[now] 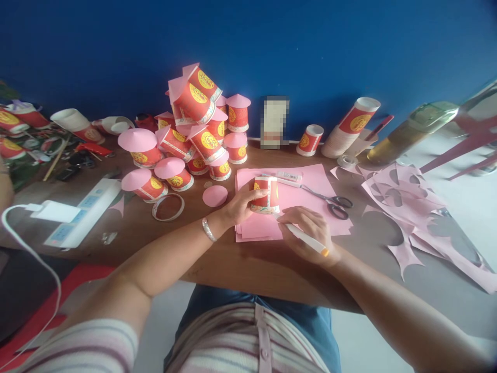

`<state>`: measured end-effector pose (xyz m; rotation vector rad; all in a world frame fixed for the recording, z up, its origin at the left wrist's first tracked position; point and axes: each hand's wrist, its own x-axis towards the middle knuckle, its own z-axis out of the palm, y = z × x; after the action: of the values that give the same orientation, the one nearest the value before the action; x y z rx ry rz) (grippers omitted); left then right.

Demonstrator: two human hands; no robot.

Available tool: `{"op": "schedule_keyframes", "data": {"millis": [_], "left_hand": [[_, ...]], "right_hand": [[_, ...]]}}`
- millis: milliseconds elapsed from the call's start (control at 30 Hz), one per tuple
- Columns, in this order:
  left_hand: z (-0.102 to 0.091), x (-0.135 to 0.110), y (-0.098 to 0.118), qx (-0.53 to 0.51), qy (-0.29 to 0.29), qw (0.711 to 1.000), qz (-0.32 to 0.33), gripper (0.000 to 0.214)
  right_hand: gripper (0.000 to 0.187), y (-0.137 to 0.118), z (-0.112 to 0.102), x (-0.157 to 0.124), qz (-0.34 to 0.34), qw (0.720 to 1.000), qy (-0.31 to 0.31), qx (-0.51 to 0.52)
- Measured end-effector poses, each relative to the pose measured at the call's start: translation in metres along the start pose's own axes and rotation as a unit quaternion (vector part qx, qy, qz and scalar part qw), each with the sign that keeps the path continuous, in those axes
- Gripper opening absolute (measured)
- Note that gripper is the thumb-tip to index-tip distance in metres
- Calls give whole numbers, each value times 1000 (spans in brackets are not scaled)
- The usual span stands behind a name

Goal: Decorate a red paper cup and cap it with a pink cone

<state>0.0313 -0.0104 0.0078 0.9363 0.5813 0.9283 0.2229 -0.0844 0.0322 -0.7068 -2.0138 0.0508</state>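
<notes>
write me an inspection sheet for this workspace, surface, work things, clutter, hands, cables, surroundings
Surface: brown table, with pink paper stacked in front of the person.
Work things: red cup, white pen-shaped tool, scissors lying partly on the paper; capped cups piled back left.
Clutter: pink offcuts spread at the right.
Hands: left hand grips the red cup; right hand holds the tool, its tip near the cup's lower rim, contact unclear.
Cables: white cable from a charger on the power strip, trailing toward the lower left.
Surroundings: blue wall behind; bottle back right.
</notes>
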Motion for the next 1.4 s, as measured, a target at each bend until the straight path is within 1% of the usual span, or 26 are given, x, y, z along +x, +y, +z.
{"op": "schedule_keyframes", "data": {"millis": [167, 567, 800, 1000, 1167, 1400], "left_hand": [[1, 0, 0, -3, -1, 1000, 7, 36], [2, 0, 1, 7, -2, 1000, -4, 39], [1, 0, 0, 24, -11, 1000, 2, 40], [2, -1, 1, 22, -7, 1000, -5, 40], [4, -2, 2, 20, -6, 1000, -8, 40], [-1, -1, -2, 14, -12, 1000, 0, 42]], "right_hand": [[16, 2, 1, -1, 4, 1000, -8, -9], [15, 4, 3, -3, 14, 1000, -19, -21], [12, 8, 5, -7, 14, 999, -6, -34], [13, 8, 5, -6, 11, 1000, -6, -23], [14, 5, 3, -2, 9, 1000, -20, -18], [16, 4, 1, 0, 2, 1000, -27, 4]]}}
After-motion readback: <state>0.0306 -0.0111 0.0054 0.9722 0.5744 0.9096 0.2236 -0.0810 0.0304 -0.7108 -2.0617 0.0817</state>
